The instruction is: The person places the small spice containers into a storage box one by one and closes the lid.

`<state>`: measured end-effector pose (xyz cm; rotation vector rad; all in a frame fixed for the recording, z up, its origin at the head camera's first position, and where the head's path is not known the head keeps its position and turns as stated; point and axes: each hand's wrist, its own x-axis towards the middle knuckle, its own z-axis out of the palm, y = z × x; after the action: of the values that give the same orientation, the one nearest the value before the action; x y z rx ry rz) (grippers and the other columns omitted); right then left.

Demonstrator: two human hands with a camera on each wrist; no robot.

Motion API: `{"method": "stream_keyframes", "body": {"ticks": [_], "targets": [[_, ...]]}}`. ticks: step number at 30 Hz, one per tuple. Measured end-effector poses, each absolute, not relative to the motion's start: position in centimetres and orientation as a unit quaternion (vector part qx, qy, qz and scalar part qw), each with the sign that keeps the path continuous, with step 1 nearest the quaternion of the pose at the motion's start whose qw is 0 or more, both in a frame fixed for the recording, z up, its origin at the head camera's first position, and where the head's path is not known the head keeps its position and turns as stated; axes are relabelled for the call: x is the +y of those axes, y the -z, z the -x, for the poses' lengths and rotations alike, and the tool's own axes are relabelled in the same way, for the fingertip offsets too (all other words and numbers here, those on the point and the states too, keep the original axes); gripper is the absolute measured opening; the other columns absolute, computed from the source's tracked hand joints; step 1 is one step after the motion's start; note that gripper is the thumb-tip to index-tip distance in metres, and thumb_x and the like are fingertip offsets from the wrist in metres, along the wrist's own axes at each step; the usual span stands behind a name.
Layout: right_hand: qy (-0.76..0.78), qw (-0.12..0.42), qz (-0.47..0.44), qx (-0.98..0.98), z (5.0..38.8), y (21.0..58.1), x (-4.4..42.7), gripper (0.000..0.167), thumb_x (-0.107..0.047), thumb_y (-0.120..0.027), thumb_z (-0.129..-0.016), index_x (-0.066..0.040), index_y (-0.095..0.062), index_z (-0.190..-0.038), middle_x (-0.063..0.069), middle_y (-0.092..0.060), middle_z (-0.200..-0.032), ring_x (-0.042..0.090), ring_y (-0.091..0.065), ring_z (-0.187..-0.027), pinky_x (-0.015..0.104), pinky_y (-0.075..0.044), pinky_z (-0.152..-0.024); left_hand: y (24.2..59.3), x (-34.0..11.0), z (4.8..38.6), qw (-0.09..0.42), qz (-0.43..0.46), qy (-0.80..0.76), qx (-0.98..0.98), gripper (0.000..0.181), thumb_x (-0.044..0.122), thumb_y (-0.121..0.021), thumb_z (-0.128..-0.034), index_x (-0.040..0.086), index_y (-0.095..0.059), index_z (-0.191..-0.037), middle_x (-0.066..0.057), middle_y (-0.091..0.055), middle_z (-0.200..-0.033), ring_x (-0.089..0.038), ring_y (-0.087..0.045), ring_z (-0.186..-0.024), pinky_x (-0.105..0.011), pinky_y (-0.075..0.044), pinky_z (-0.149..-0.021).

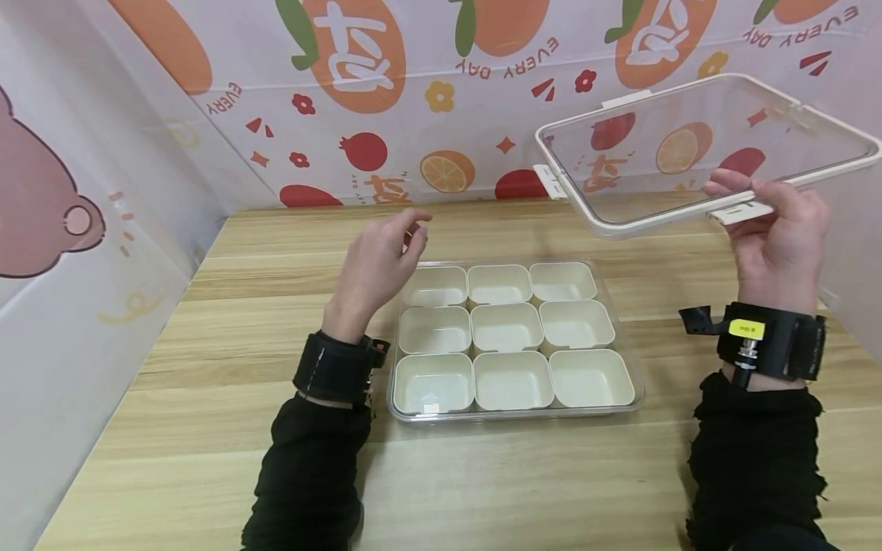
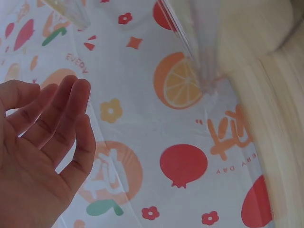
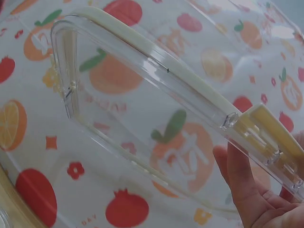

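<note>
My right hand [image 1: 785, 229] grips a clear lid [image 1: 661, 217] with a white rim by its near edge, beside a white latch tab [image 1: 740, 213]. The lid is tilted in the air above the right back of the table. In the right wrist view, fingers [image 3: 242, 175] wrap the edge of the lid [image 3: 156, 64] near its latch. Below stands a clear box [image 1: 517, 415] holding several cream square cups [image 1: 510, 383] in rows, with no contents visible. Over the box's back left corner hovers my left hand [image 1: 375, 268], fingers loosely bent and holding nothing.
The box stands on a light wood table [image 1: 227, 360]. Behind it hangs a white fruit-print sheet [image 1: 468, 130], with the raised lid in front of it. A pale wall covering with a pink cartoon figure [image 1: 41, 191] is on the left.
</note>
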<state>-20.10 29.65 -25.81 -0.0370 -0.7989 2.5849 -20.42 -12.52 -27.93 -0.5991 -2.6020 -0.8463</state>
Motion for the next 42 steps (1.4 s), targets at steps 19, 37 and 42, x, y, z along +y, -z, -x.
{"method": "stream_keyframes", "body": {"ticks": [19,37,42], "targets": [[-0.938,0.121,-0.105,-0.309,19.1,25.3,23.8,0.020,0.017,-0.040,-0.097,0.009,-0.047,-0.080,0.037,-0.068,-0.087,0.047,-0.072,-0.073,0.048,-0.059,-0.077,26.2,-11.1,18.9,0.114,0.172,0.495,-0.844,0.020,0.006,-0.052,-0.1043,-0.006,-0.060,-0.119,-0.017,-0.068,-0.095,-0.026,-0.070,-0.079,-0.026,-0.053,-0.068],[-0.943,-0.009,-0.123,-0.308,18.6,25.9,19.6,0.008,0.014,-0.047,-0.099,0.006,-0.050,-0.099,0.032,-0.069,-0.108,0.042,-0.072,-0.092,0.045,-0.055,-0.088,26.0,-10.6,18.8,-0.133,0.088,0.825,-0.542,0.027,0.016,-0.041,-0.1098,-0.002,-0.057,-0.121,-0.010,-0.068,-0.099,-0.022,-0.069,-0.091,-0.034,-0.058,-0.084],[-0.925,-0.028,-0.139,-0.353,18.4,26.2,18.5,0.011,0.013,-0.049,-0.099,0.006,-0.053,-0.092,0.028,-0.071,-0.109,0.040,-0.072,-0.095,0.041,-0.057,-0.085,26.3,-10.2,19.1,-0.115,0.033,0.865,-0.487,0.015,0.014,-0.046,-0.1085,0.002,-0.055,-0.111,-0.011,-0.071,-0.100,-0.024,-0.071,-0.094,-0.034,-0.058,-0.081]]}}
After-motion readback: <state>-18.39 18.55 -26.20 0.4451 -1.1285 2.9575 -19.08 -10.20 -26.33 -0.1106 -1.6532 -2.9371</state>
